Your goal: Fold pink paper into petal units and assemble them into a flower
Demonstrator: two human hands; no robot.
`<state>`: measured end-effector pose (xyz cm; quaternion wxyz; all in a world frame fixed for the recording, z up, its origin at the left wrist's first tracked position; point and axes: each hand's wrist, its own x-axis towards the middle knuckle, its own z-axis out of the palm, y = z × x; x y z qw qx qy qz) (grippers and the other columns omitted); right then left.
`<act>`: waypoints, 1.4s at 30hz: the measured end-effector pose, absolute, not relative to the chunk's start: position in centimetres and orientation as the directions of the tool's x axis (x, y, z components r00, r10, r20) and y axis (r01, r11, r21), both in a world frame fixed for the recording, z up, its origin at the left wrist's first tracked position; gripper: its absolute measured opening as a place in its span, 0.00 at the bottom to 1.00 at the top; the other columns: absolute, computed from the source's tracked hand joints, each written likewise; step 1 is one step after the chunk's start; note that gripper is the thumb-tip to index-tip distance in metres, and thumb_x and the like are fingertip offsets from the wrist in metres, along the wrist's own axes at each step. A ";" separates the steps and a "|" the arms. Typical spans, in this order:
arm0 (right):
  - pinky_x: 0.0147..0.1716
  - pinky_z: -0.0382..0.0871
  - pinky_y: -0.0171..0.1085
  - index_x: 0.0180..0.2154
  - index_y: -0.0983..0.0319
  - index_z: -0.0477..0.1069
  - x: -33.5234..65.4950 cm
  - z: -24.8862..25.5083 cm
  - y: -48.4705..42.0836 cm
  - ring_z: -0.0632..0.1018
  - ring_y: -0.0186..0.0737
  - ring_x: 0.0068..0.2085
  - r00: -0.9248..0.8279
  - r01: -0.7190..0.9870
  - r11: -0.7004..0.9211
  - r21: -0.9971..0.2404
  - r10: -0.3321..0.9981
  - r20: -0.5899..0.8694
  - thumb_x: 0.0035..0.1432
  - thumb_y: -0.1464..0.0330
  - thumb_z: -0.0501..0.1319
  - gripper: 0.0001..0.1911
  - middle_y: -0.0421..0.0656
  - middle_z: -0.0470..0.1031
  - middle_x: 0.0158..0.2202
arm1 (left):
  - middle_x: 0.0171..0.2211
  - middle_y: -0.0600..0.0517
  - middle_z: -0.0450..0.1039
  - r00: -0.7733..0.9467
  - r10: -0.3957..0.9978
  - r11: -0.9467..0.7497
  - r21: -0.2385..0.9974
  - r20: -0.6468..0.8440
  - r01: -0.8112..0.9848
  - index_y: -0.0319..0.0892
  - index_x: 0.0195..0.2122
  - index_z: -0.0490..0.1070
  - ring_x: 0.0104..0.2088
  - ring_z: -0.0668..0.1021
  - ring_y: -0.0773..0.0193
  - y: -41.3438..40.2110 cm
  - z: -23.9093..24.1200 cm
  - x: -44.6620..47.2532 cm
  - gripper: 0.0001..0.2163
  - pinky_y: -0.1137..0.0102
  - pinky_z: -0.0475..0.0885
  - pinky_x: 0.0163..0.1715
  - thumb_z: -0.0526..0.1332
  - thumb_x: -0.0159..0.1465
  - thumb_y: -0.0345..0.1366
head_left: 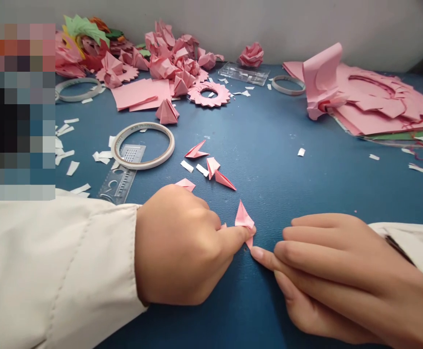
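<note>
A small folded pink paper piece (244, 216) lies on the blue tabletop, its pointed tip facing away from me. My left hand (187, 247) is curled closed, and one outstretched finger pins the paper against the table. The part under that fingertip is hidden. At the paper's near end, the index fingertip of my right hand (346, 271) touches or almost touches it. The other right fingers are extended, lying close together, holding nothing. Just beyond my left hand are more folded pink pieces (225, 180), and a further folded piece (186, 184) is partly covered by it.
A tape roll (171, 150) rests partly over a clear ruler (119, 182) at left. Crumpled pink paper flowers (164, 63) and a pink paper ring (209, 94) lie behind. Pink sheets (371, 118) are stacked at right. White scraps (72, 168) dot the table.
</note>
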<state>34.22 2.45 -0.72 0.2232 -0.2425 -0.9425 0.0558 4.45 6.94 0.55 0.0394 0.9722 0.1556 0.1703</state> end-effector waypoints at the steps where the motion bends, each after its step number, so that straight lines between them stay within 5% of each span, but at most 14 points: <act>1: 0.23 0.61 0.41 0.31 0.55 0.71 34.4 -0.9 2.3 0.65 0.34 0.24 -0.770 0.444 0.869 -0.219 0.495 0.403 0.84 0.81 0.57 0.26 0.33 0.66 0.25 | 0.29 0.58 0.85 0.894 0.313 -0.949 0.128 0.320 0.287 0.39 0.66 0.87 0.24 0.82 0.56 6.9 0.7 4.5 0.22 0.57 0.69 0.24 0.58 0.79 0.21; 5: 0.26 0.69 0.39 0.44 0.56 0.80 34.9 -1.1 2.4 0.72 0.36 0.26 -0.761 0.450 0.858 -0.249 0.514 0.397 0.84 0.81 0.58 0.18 0.34 0.73 0.29 | 0.29 0.57 0.86 0.897 0.310 -0.950 0.130 0.314 0.283 0.35 0.65 0.86 0.23 0.81 0.56 6.9 0.9 4.5 0.23 0.57 0.69 0.24 0.58 0.76 0.19; 8: 0.26 0.70 0.39 0.43 0.57 0.82 34.9 -0.8 2.5 0.72 0.35 0.25 -0.809 0.417 0.879 -0.232 0.475 0.346 0.88 0.77 0.59 0.18 0.34 0.72 0.28 | 0.30 0.56 0.86 0.897 0.317 -0.948 0.143 0.309 0.285 0.37 0.67 0.85 0.24 0.82 0.55 6.8 0.7 4.4 0.24 0.57 0.70 0.24 0.58 0.77 0.19; 13: 0.28 0.74 0.41 0.42 0.53 0.83 35.7 -1.4 1.3 0.76 0.42 0.29 -0.725 0.547 0.807 -0.222 0.590 0.356 0.86 0.57 0.71 0.14 0.40 0.76 0.31 | 0.31 0.54 0.89 0.889 0.356 -0.934 0.127 0.289 0.333 0.30 0.71 0.85 0.24 0.83 0.56 5.6 0.9 4.7 0.25 0.56 0.70 0.25 0.62 0.75 0.20; 18: 0.33 0.80 0.43 0.48 0.53 0.87 37.0 -2.9 1.0 0.82 0.48 0.36 -0.697 0.568 0.798 -0.201 0.597 0.398 0.86 0.45 0.71 0.20 0.47 0.83 0.38 | 0.31 0.53 0.89 0.900 0.346 -0.938 0.106 0.267 0.329 0.30 0.66 0.87 0.24 0.83 0.56 4.9 1.4 5.1 0.24 0.56 0.69 0.23 0.64 0.72 0.21; 21: 0.35 0.82 0.43 0.52 0.53 0.88 36.4 -2.6 2.1 0.85 0.48 0.39 -0.691 0.566 0.800 -0.199 0.592 0.415 0.86 0.48 0.73 0.16 0.48 0.86 0.41 | 0.29 0.53 0.86 0.903 0.324 -0.946 0.123 0.282 0.300 0.29 0.63 0.87 0.23 0.80 0.57 4.9 1.4 5.2 0.22 0.57 0.66 0.21 0.63 0.70 0.21; 24: 0.36 0.83 0.40 0.57 0.55 0.88 35.1 -1.8 3.6 0.86 0.44 0.39 -0.690 0.533 0.818 -0.217 0.568 0.449 0.88 0.62 0.72 0.06 0.46 0.89 0.43 | 0.28 0.54 0.85 0.894 0.342 -0.939 0.142 0.288 0.314 0.25 0.62 0.87 0.23 0.80 0.57 4.9 1.3 5.3 0.22 0.56 0.66 0.21 0.64 0.70 0.21; 27: 0.36 0.82 0.37 0.56 0.60 0.83 34.3 -1.2 4.5 0.85 0.38 0.37 -0.699 0.485 0.846 -0.220 0.527 0.484 0.91 0.74 0.65 0.08 0.43 0.90 0.42 | 0.28 0.54 0.85 0.883 0.352 -0.935 0.155 0.310 0.318 0.27 0.63 0.88 0.23 0.80 0.57 4.6 1.3 5.3 0.22 0.57 0.67 0.22 0.61 0.72 0.20; 32: 0.35 0.81 0.38 0.55 0.61 0.83 34.5 -1.2 4.7 0.84 0.39 0.36 -0.709 0.476 0.852 -0.218 0.518 0.478 0.93 0.74 0.63 0.10 0.43 0.89 0.41 | 0.24 0.56 0.78 0.831 0.426 -0.901 0.254 0.357 0.352 0.41 0.42 0.86 0.22 0.74 0.59 4.2 1.4 5.0 0.17 0.57 0.63 0.23 0.58 0.77 0.19; 42: 0.35 0.79 0.36 0.51 0.60 0.84 34.2 -1.0 4.7 0.85 0.37 0.36 -0.693 0.503 0.836 -0.218 0.542 0.475 0.94 0.73 0.62 0.13 0.42 0.89 0.40 | 0.24 0.55 0.78 0.842 0.381 -0.925 0.145 0.381 0.353 0.38 0.42 0.89 0.22 0.74 0.58 4.3 1.2 5.7 0.19 0.55 0.63 0.23 0.57 0.80 0.19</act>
